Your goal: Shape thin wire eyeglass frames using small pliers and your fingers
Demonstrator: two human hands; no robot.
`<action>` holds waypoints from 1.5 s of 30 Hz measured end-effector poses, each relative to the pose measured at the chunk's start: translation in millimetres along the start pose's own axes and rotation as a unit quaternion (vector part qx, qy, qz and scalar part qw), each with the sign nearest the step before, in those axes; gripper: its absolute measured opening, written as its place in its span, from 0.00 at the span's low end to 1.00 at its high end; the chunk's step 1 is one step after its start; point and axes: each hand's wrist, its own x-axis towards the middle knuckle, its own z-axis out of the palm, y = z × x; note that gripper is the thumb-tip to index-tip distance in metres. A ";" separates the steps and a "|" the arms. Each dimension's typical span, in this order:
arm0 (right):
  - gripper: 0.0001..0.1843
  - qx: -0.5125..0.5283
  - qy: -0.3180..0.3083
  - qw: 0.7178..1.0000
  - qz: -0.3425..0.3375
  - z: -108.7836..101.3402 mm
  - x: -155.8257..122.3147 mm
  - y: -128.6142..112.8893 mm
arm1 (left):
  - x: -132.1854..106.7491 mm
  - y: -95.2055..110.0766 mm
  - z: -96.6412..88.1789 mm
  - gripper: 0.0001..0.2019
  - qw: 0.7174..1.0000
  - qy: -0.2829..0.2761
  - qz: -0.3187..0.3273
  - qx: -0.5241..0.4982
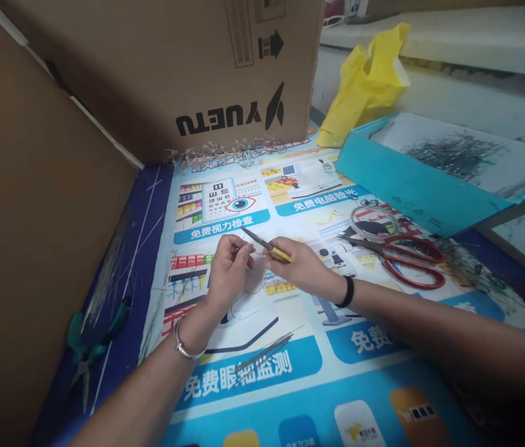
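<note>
My right hand (300, 267), with a black band at the wrist, is closed around a slim yellow-handled tool (280, 254). Its long dark tip points up and left; its exact kind does not show. Close beside it, my left hand (229, 268), wearing a silver bangle, pinches thumb against fingers. Whatever sits in that pinch is too small to make out. Below the hands, a small bunch of thin wires (269, 351) lies on the printed sheet (309, 366). Scissors with red handles (414, 256) rest to the right, beside a clear ring-shaped coil (374, 221).
Cardboard (151, 68) walls rise at the left and back, with small wire pieces (244, 151) along the base. Green-handled pliers (86, 351) and long wires (110, 267) lie left. At right are a turquoise box (411, 177) holding a wire pile (453, 154) and a yellow bag (360, 87).
</note>
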 end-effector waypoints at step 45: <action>0.21 -0.255 -0.077 0.960 -0.090 -52.6 2.7 11.9 | 3.9 -1.3 -4.4 0.11 0.993 0.022 -0.010 -0.118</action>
